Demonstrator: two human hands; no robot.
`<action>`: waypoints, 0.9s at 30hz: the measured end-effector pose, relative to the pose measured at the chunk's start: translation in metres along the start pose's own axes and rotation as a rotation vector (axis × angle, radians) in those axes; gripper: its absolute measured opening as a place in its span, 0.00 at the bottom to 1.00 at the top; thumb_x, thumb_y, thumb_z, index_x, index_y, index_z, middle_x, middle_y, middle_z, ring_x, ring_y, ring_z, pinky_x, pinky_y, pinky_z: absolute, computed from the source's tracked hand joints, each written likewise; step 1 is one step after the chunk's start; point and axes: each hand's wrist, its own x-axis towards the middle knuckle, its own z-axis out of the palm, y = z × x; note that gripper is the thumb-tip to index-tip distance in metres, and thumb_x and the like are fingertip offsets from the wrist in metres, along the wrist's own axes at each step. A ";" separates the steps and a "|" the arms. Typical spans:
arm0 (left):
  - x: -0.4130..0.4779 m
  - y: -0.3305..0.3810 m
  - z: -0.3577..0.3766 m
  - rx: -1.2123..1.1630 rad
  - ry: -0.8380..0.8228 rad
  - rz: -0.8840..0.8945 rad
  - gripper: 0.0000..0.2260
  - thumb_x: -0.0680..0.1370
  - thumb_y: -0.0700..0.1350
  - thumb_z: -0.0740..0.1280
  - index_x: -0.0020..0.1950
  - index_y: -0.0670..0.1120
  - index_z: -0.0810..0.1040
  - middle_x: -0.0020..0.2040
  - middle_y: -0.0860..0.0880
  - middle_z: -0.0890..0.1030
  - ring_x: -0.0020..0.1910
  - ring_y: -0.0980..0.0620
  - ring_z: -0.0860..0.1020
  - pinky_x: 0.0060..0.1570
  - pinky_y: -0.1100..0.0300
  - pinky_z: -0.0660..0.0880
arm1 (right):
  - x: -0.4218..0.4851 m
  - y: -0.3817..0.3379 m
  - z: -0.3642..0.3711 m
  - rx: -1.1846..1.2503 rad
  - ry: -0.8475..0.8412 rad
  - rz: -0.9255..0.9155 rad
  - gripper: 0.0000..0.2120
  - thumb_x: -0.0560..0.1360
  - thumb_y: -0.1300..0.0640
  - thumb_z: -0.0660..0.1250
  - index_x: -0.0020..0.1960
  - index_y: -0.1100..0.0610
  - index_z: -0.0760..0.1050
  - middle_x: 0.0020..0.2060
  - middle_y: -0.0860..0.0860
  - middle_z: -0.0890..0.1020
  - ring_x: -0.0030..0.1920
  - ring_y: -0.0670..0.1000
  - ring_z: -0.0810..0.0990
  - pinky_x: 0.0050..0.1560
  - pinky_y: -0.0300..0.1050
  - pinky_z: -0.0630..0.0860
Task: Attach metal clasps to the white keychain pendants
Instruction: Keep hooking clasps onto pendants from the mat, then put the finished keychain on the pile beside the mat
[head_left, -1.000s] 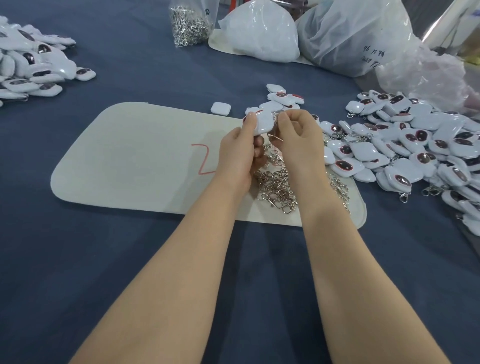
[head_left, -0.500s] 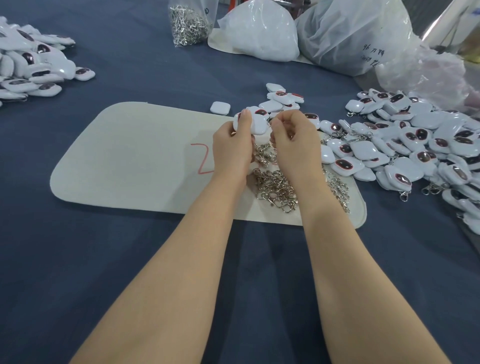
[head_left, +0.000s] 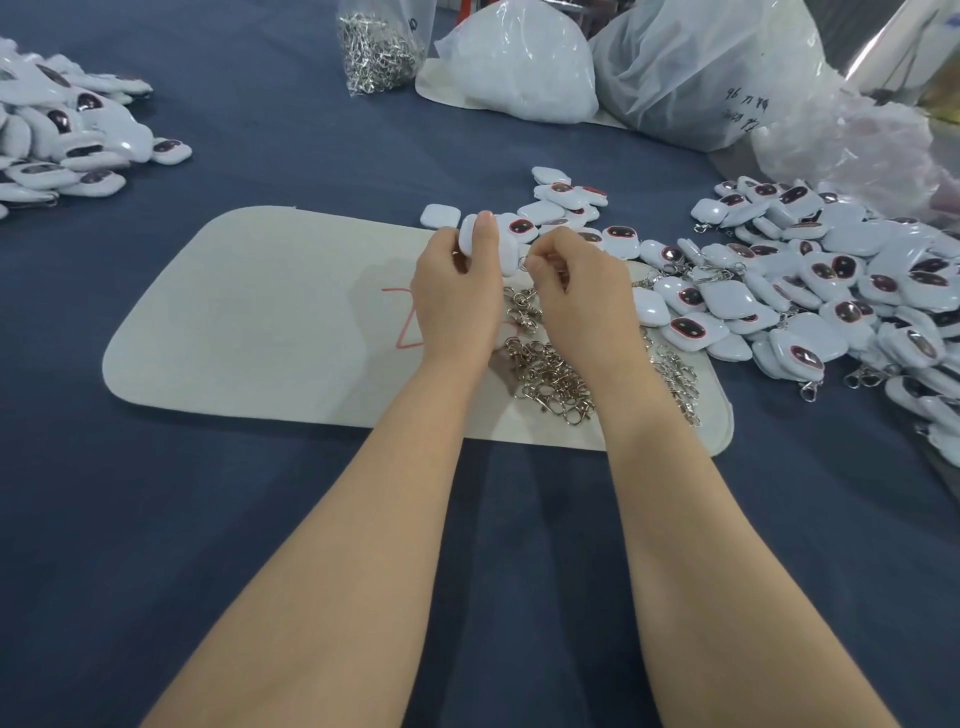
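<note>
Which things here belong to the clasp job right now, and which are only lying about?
In use:
left hand, gripping a white pendant
right hand, pinching a clasp at its edge
loose clasps
mat

Lying about:
far-left pendant pile
right pendant pile
bag of clasps
white plastic bags

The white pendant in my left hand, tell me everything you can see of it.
The white pendant is a glossy, plastic-looking rounded square, held tilted over the far edge of the pale mat. The left hand pinches it, thumb across its face. The right hand pinches what looks like a small metal ring at its lower right edge.
</note>
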 end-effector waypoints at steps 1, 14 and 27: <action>0.000 0.000 0.000 0.012 0.001 0.011 0.17 0.79 0.50 0.62 0.33 0.46 0.65 0.27 0.54 0.65 0.27 0.57 0.63 0.29 0.65 0.61 | 0.000 0.000 0.000 -0.005 -0.008 -0.002 0.06 0.78 0.63 0.60 0.46 0.62 0.75 0.36 0.51 0.76 0.37 0.51 0.70 0.39 0.40 0.63; -0.001 -0.003 -0.001 0.236 -0.013 0.170 0.18 0.79 0.51 0.61 0.31 0.49 0.61 0.26 0.54 0.66 0.27 0.58 0.67 0.28 0.68 0.62 | 0.000 0.003 0.004 -0.056 -0.079 0.097 0.08 0.78 0.63 0.59 0.48 0.61 0.77 0.40 0.53 0.80 0.42 0.53 0.75 0.43 0.40 0.67; -0.002 0.002 0.001 0.050 -0.127 -0.050 0.07 0.79 0.54 0.61 0.43 0.55 0.70 0.42 0.52 0.81 0.42 0.51 0.79 0.50 0.51 0.77 | 0.008 0.010 -0.023 0.801 0.316 0.573 0.07 0.78 0.61 0.63 0.45 0.63 0.77 0.36 0.53 0.78 0.32 0.46 0.75 0.36 0.38 0.72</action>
